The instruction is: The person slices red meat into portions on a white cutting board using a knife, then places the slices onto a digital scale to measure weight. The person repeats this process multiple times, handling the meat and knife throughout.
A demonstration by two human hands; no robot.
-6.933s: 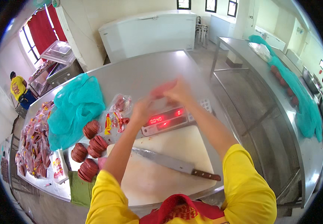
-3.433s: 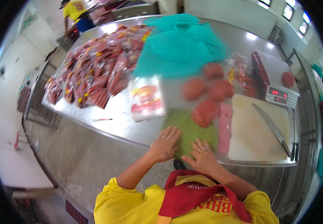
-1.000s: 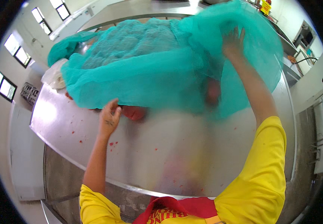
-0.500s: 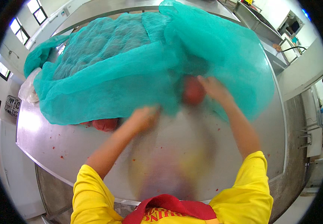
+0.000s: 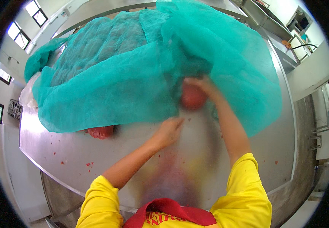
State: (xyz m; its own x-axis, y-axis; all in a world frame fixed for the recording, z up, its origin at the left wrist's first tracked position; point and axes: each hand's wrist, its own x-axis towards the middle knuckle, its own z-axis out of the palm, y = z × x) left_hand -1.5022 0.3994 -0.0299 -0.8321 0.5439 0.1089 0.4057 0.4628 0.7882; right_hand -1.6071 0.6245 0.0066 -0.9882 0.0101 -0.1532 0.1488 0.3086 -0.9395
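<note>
A large green mesh cloth (image 5: pixel 111 97) lies over many lumpy dark rounds on the metal table. At the opening in its folds, my right hand (image 5: pixel 204 86) curls over the top and right side of a red, rounded lump (image 5: pixel 193 99). The lump's exact kind is unclear. Just below it and to the left, my left hand (image 5: pixel 169 132) is closed, fingers curled together beside the cloth's lower edge. What it pinches, if anything, cannot be made out. A second red lump (image 5: pixel 101 132), shiny and partly covered, pokes out from under the cloth at the left.
Small red scraps (image 5: pixel 90 164) dot the bare metal table (image 5: pixel 69 152) near me. A clear plastic bag (image 5: pixel 28 93) is by the table's left edge. Metal counters and a sink (image 5: pixel 255 17) stand at the back right.
My left hand has moved right and slightly down, toward the red lump. My right hand has moved a little left and now reaches further over the lump's top.
</note>
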